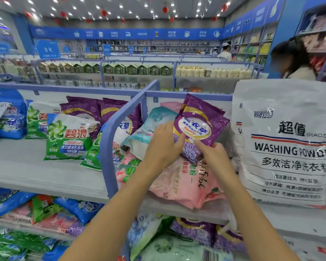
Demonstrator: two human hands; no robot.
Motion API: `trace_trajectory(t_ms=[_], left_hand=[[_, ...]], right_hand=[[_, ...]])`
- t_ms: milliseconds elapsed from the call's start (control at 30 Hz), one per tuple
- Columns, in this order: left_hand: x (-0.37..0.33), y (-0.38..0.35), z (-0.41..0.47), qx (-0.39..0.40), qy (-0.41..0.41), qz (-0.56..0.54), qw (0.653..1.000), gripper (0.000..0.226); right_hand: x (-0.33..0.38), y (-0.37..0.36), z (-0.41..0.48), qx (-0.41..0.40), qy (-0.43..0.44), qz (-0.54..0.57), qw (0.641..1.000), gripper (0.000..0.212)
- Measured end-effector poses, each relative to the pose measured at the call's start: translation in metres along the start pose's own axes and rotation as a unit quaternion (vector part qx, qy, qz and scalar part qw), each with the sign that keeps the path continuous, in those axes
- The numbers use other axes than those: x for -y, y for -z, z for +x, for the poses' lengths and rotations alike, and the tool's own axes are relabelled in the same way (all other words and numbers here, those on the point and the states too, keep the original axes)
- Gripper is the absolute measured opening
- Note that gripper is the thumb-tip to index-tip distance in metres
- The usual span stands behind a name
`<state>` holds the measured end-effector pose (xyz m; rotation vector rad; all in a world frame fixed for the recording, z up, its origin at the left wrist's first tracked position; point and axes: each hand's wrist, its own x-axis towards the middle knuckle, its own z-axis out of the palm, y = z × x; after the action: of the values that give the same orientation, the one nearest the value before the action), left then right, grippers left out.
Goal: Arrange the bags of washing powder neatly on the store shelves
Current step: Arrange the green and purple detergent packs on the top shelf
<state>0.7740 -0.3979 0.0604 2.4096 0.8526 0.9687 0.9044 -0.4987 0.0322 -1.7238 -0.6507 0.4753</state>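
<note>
A purple bag of washing powder [199, 119] is raised and tilted above a loose heap of bags on the grey shelf [45, 172], right of the blue divider [113, 129]. My left hand [164, 142] grips its lower left side. My right hand [213, 153] pinches its bottom edge. Under it lie a pink bag [186, 183] and a teal bag [151, 129]. Left of the divider, two purple bags [87, 108] stand at the back with green bags [68, 138] in front.
A large white washing powder sack [286, 144] stands upright at the right. Blue bags [9, 113] sit at the far left. The lower shelf holds mixed bags [45, 210]. A person [294, 61] stands behind the sack; other shelving runs across the aisle.
</note>
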Motion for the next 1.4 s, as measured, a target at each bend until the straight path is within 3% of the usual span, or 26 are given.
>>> trace_trajectory(t_ms=[133,233,300,367,433,467,700,833,933,1033,1133,1233,1400], left_hand=[[0.005,-0.009,0.04,0.088,0.102,0.1,0.986,0.064],[0.008,-0.01,0.063,0.154,0.16,0.104,0.969,0.075],[0.007,-0.007,0.075,0.181,0.183,0.068,0.964,0.073],[0.003,-0.002,0.079,0.188,0.201,0.001,0.961,0.053],[0.002,0.0,0.081,0.179,0.209,-0.036,0.961,0.028],[0.0,0.002,0.079,0.176,0.211,-0.048,0.96,0.027],[-0.013,0.023,0.057,0.165,0.24,-0.206,0.934,0.035],[-0.016,0.027,0.028,0.162,0.209,-0.306,0.915,0.059],[-0.025,0.03,-0.006,0.168,0.17,-0.377,0.895,0.035],[-0.031,0.036,-0.041,0.156,0.157,-0.403,0.888,0.041],[-0.033,0.045,-0.076,0.071,0.179,-0.4,0.896,0.036],[-0.03,0.056,-0.101,0.036,0.237,-0.383,0.892,0.053],[-0.016,0.078,-0.134,-0.003,0.315,-0.431,0.845,0.052]], right_hand=[[0.004,-0.007,0.025,0.004,-0.022,0.082,0.996,0.061],[0.004,-0.012,0.041,-0.002,-0.054,0.124,0.991,0.088],[0.0,-0.013,0.054,-0.007,-0.06,0.148,0.987,0.095],[0.002,-0.014,0.057,-0.012,-0.068,0.15,0.986,0.077],[0.003,-0.014,0.055,-0.016,-0.066,0.166,0.984,0.045],[0.002,-0.014,0.054,-0.019,-0.066,0.18,0.981,0.039],[-0.001,0.013,0.025,-0.007,-0.054,0.352,0.934,0.036],[-0.008,0.028,-0.014,0.02,-0.036,0.393,0.918,0.052],[-0.012,0.038,-0.04,0.052,-0.029,0.395,0.917,0.05],[-0.015,0.046,-0.06,0.057,-0.013,0.38,0.923,0.049],[-0.017,0.048,-0.079,0.07,-0.005,0.37,0.926,0.051],[-0.018,0.045,-0.096,0.085,0.006,0.363,0.928,0.048],[-0.017,0.031,-0.128,0.103,0.016,0.342,0.934,0.05]])
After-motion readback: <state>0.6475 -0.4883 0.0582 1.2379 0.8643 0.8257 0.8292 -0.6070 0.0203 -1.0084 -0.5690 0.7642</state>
